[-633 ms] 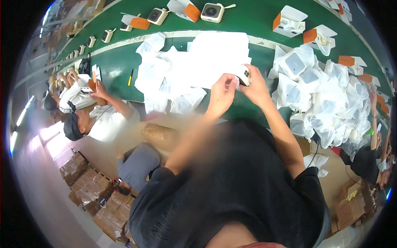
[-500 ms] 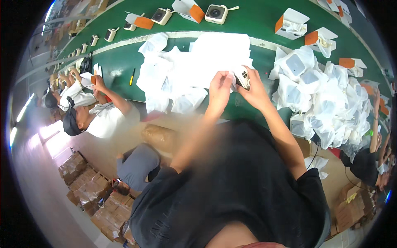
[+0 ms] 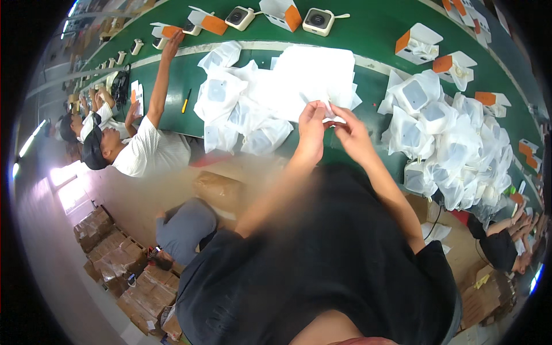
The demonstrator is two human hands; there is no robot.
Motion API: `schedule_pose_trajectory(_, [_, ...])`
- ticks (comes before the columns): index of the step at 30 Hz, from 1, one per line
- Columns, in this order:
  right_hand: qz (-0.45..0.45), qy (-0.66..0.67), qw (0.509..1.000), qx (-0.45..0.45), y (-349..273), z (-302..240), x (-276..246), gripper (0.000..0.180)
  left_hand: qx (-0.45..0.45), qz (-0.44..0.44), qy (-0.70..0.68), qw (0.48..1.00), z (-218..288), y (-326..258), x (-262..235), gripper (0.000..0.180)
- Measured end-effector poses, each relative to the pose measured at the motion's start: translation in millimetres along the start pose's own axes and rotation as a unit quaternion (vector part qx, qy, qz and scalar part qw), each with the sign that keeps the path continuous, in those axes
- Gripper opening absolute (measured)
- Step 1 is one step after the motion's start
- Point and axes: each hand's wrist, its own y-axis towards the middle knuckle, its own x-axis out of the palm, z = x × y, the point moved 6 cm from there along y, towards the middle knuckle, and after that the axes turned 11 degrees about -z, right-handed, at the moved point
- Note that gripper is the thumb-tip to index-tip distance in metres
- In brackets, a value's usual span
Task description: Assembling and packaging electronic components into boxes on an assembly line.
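Observation:
My left hand [image 3: 311, 131] and my right hand [image 3: 352, 133] are close together at the near edge of a stack of white bags [image 3: 316, 66]. Both are closed, fingertips pinching a thin white bag [image 3: 325, 107] between them. Whether a device is also between my hands is hidden by the fingers and the bag. To the left lie several cream devices in translucent white bags [image 3: 217, 92]. A large heap of similarly bagged devices [image 3: 457, 144] is piled to the right of my right hand.
Along the far green conveyor belt [image 3: 368, 37] sit cream devices [image 3: 318, 22] and open orange-and-white boxes [image 3: 417, 45]. A yellow-and-black pen-like tool [image 3: 186, 101] lies left. A co-worker in white [image 3: 152, 152] reaches over the belt. Cartons [image 3: 146, 299] stand on the floor.
The cream device seen in my hands earlier no longer shows; a white bag is now between my fingertips. The belt's items have shifted right, and the left co-worker's arm has stretched out.

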Motion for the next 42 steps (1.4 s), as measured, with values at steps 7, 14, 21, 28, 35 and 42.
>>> schedule_pose_trajectory(7, [0.163,-0.274,0.947,-0.027,-3,-9,-23,0.082,-0.051,-0.13,0.023,0.99,18,6,20,0.008])
schedule_pose_trajectory(14, [0.056,-0.298,0.952,0.044,45,-40,-84,0.07,0.254,-0.09,0.434,0.86,109,103,11,0.018])
schedule_pose_trajectory(21, [0.065,-0.139,0.973,-0.174,210,-131,-79,0.064,0.331,0.179,0.558,0.74,217,265,-48,0.027])
schedule_pose_trajectory(28, [-0.024,-0.45,0.879,-0.156,319,-88,-65,0.073,0.273,0.14,0.481,0.821,199,280,-67,0.017])
schedule_pose_trajectory(35, [-0.069,-0.705,0.696,-0.117,322,-34,-48,0.058,0.277,0.085,0.454,0.842,177,276,-56,0.022])
schedule_pose_trajectory(42, [0.024,-0.502,0.863,-0.055,316,-9,-212,0.073,0.235,0.121,0.42,0.868,116,183,-52,0.028])
